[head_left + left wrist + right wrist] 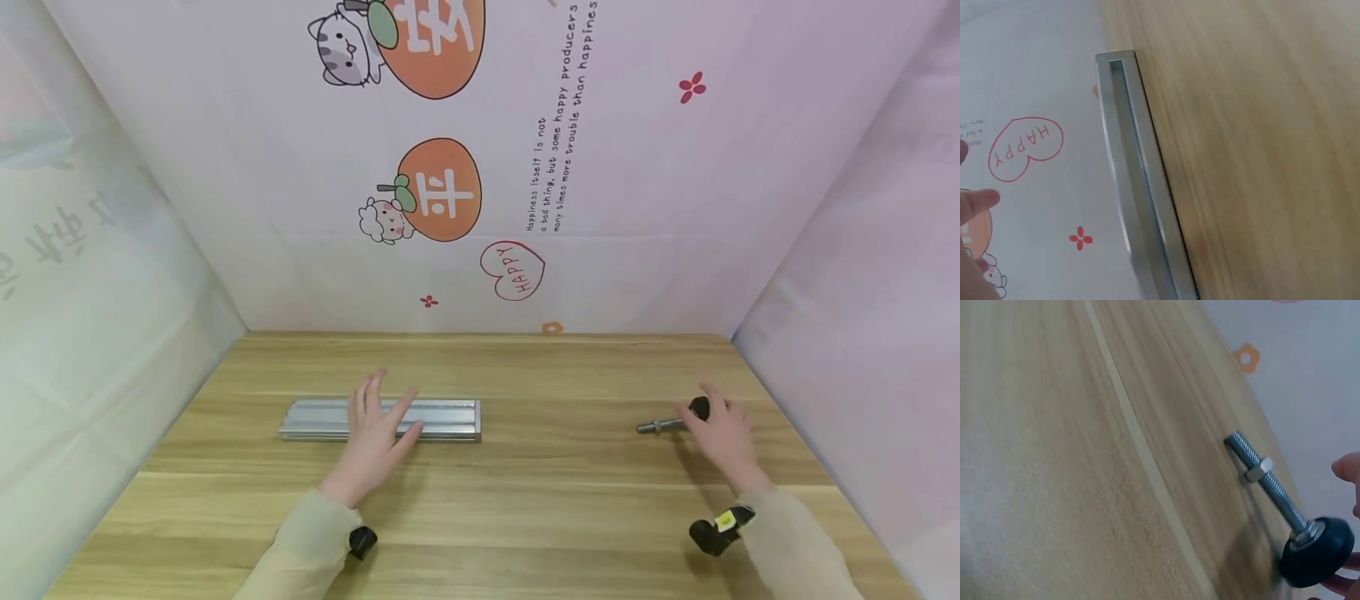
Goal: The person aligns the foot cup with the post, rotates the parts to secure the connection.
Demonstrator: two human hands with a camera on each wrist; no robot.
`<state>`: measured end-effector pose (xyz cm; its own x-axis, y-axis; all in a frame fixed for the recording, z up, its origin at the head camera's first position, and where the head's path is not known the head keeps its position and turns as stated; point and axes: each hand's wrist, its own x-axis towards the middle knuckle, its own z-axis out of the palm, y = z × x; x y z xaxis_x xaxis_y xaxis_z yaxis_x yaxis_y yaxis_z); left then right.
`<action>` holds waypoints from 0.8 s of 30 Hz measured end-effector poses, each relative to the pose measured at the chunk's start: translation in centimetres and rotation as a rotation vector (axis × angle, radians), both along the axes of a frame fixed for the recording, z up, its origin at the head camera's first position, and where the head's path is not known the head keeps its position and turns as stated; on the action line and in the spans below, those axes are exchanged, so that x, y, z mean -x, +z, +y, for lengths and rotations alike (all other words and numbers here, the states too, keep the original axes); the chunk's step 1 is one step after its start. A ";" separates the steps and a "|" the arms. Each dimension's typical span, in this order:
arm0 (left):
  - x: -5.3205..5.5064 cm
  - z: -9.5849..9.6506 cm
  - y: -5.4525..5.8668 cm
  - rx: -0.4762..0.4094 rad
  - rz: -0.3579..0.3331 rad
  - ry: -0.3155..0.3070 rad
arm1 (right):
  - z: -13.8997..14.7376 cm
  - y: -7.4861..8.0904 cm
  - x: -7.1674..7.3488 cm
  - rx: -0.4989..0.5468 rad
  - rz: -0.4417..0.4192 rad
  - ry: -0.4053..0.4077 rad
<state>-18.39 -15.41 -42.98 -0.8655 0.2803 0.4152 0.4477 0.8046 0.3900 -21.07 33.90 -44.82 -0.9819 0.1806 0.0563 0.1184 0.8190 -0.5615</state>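
A silver aluminium profile (450,417) with grooves along its length lies crosswise on the wooden table, left of the middle. Over it hovers my left hand (369,446), fingers spread and apart; the left wrist view shows the profile's grooved side (1124,144) and some fingers (979,203) at the left edge. On the right lies a levelling foot (1272,494), a threaded rod with a nut and a round black base. My right hand (723,437) is at the black base, thumb and fingers parted around it; whether they touch it is partly hidden.
The wooden table (525,500) runs back to a white cloth wall (630,275) with printed cartoons and lettering. White cloth also hangs at the left and right sides. A black camera is strapped to each wrist.
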 end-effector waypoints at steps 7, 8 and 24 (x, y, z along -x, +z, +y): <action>2.0 -0.2 -1.2 0.036 -0.143 -0.041 | 0.7 -0.7 0.4 0.121 -0.050 -0.041; 2.3 -0.3 -1.3 0.045 -0.195 -0.041 | 0.8 -0.8 0.4 0.125 -0.051 -0.041; 4.4 -1.1 -2.8 0.261 -0.500 -0.036 | 0.5 -1.3 1.0 0.057 -0.009 -0.071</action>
<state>-22.78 -16.55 -45.74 -0.9270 0.3519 -0.1301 0.2887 0.8905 0.3515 -22.12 34.38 -46.16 -0.9670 0.2523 0.0347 0.1804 0.7749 -0.6058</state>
